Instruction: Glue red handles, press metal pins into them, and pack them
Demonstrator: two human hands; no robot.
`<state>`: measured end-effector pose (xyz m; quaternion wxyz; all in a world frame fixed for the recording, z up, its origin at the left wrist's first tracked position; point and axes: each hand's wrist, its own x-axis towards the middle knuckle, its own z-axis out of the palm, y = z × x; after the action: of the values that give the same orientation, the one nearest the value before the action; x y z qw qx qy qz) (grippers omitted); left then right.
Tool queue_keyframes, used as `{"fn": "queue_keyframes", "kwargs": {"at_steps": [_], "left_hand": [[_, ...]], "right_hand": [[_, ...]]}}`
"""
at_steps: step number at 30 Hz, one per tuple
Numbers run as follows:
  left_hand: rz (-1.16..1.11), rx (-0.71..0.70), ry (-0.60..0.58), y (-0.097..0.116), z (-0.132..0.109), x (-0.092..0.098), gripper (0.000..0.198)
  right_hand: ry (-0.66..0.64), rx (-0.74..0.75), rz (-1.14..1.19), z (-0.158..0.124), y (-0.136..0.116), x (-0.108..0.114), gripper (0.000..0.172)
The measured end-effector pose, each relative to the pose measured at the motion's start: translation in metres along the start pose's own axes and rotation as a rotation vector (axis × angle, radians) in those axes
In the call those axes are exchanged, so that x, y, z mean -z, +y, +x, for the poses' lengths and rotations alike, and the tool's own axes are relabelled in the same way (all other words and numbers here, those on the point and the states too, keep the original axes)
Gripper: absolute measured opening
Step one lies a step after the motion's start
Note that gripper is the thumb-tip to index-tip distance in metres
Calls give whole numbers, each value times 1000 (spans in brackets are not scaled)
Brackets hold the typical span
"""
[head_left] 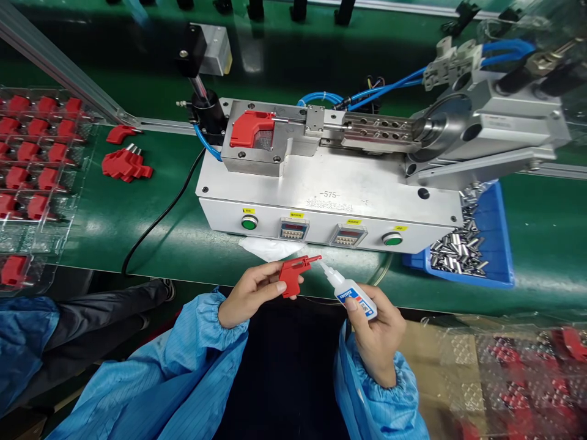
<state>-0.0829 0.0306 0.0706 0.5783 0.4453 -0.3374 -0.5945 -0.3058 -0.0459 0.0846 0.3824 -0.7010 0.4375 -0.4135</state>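
Note:
My left hand [250, 292] pinches a small red plastic part [293, 275] in front of the press machine. My right hand [376, 333] grips a white glue bottle with a blue label [351, 292]. The bottle's nozzle tip touches the right end of the red part. Another red part [250, 128] sits seated in the fixture on top of the grey machine [330, 195]. Both of my arms wear blue sleeves.
A clear tray [50, 238] of red parts lies at the left, with a loose pile of red parts [125, 164] beside it. A blue bin [495, 244] of metal pins stands at the right. A pneumatic cylinder [486, 128] sits top right. A white cloth [270, 247] lies under the machine's front.

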Motion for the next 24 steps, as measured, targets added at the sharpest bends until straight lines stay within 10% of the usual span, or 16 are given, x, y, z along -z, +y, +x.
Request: {"fn": "queue_keyframes", "kwargs": {"at_steps": [24], "left_hand": [[-359,162,-71,0,4,6,35]], "right_hand": [[-71,18,34,4,12,-4,23]]}}
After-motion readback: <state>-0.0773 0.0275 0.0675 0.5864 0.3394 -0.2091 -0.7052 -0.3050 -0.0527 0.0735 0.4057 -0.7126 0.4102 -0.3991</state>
